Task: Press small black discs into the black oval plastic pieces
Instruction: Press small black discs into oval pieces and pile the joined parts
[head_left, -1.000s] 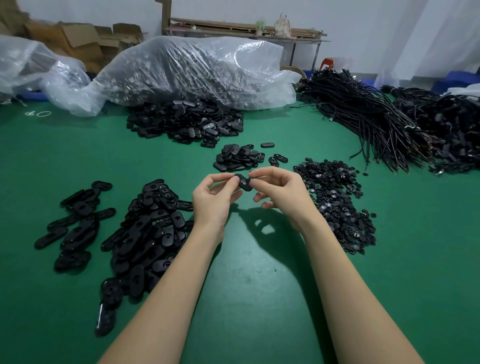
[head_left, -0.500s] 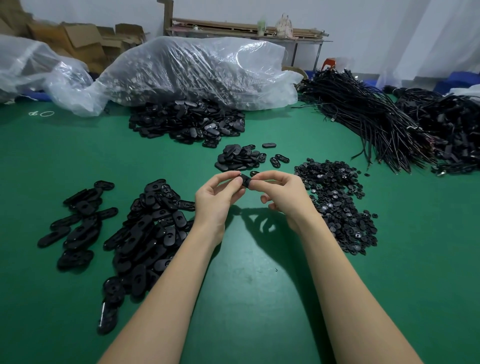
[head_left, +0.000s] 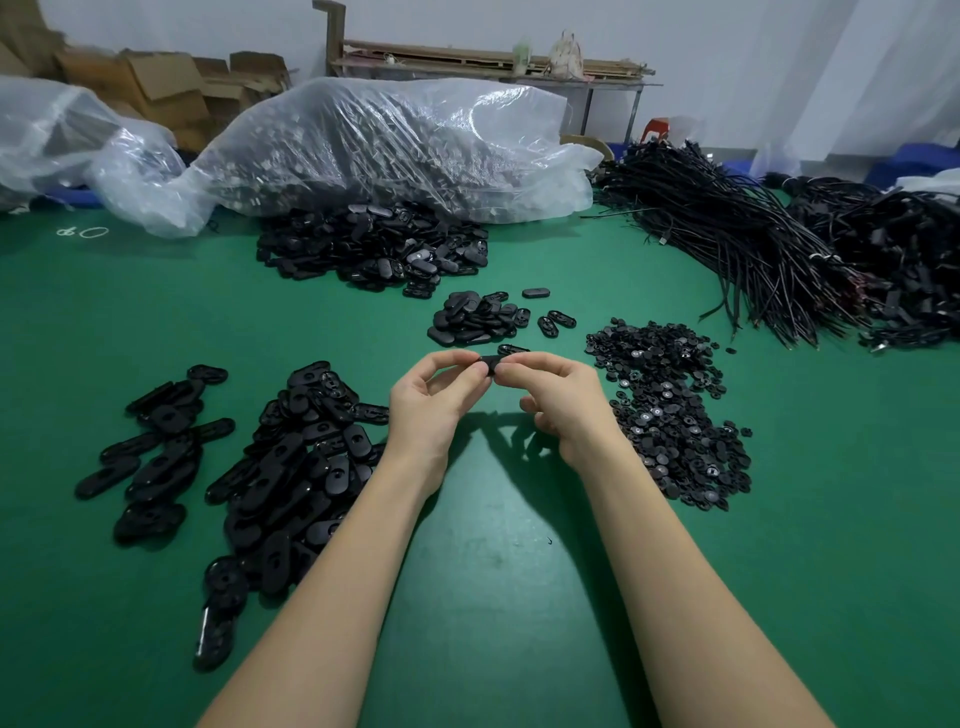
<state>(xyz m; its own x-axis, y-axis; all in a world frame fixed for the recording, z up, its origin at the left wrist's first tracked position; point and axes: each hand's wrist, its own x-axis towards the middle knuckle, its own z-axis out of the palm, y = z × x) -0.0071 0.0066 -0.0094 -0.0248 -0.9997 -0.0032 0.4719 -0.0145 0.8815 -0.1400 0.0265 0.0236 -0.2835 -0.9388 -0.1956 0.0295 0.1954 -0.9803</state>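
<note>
Hands together above the surface (head_left: 493, 597): left hand (head_left: 434, 402) and right hand (head_left: 563, 397) both pinch one oval piece (head_left: 488, 362) (disc hidden, likely being seated), disc pile (head_left: 670, 410) handy rightward.

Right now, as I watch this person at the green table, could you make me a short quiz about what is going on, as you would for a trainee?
1. True or false: both hands pinch one small black piece between them, above the green table.
2. The heap of small black discs lies on which side of the hands? A. the person's left B. the person's right C. under the plastic bag
3. Fill in: the bundles of black ______ lie at the far right of the table.

Key:
1. True. The left hand and the right hand meet on it with their fingers.
2. B
3. cords
</note>
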